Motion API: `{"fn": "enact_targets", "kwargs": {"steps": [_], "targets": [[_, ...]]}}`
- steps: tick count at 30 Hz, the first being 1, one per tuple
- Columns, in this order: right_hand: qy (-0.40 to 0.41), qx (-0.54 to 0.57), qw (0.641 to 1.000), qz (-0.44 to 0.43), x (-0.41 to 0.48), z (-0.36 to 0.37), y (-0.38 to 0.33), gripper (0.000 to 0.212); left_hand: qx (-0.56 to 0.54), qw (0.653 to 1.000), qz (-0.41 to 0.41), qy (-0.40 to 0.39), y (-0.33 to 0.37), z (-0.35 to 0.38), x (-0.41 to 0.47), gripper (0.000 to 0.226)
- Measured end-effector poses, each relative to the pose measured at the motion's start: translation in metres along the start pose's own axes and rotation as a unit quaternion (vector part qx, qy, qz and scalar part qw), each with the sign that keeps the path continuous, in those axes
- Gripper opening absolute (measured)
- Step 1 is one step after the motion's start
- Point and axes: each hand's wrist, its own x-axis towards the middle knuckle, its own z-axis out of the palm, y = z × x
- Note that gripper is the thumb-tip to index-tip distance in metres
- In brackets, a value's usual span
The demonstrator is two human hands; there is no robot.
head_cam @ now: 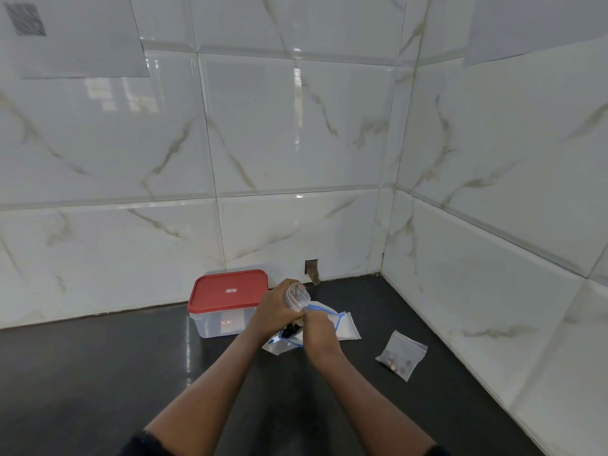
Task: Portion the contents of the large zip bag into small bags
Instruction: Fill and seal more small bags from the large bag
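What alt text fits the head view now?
Both hands work over a large blue-zip bag on a dark counter: the left hand holds up a small clear bag, the right hand pinches its edge. A filled small bag lies to the right, a red-lidded container to the left.

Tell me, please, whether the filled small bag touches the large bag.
Apart: the head view shows bare counter between the small bag and the large bag.
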Motion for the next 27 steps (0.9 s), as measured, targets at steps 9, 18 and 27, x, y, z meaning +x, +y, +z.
{"fn": "enact_targets", "kwargs": {"steps": [9,18,27], "targets": [[0.036,0.021,0.989,0.143,0.013,0.012,0.001,0.031,0.010,1.000,0.019,-0.016,-0.004,0.003,0.007,0.046],[0.007,0.106,0.970,0.219,0.029,0.017,0.002,0.030,0.012,0.999,0.014,-0.027,-0.010,0.002,0.010,0.051],[-0.015,0.135,0.962,0.238,0.038,0.017,-0.005,0.029,0.008,1.000,0.026,-0.005,-0.012,-0.001,0.015,0.047]]}}
